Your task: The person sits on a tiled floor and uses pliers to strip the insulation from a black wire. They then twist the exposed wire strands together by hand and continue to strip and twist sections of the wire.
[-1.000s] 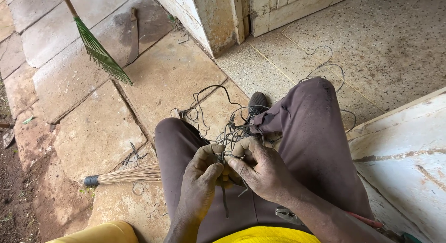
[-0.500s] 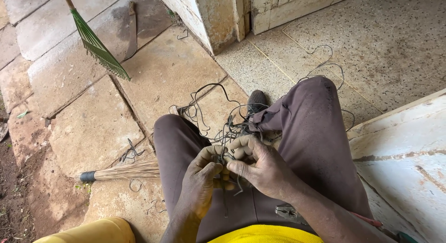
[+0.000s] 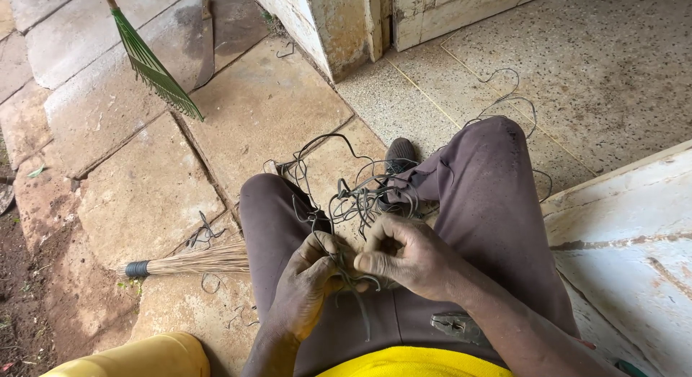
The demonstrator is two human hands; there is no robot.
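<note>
Illumination is soft, even daylight with no single source evident; overall exposure is moderate to bright. Shadows are faint and diffuse, the darkest lying between the knees at centre frame and under the wire tangle (image 3: 360, 193). No glare or blown highlights; the pale painted slab (image 3: 634, 247) at right is the brightest area but keeps its surface detail. Focus is sharp across the frame, including the stone paving (image 3: 144, 197) at left. Mild wide-angle stretching shows toward the edges. No motion blur is noted on the fingers (image 3: 375, 262).
</note>
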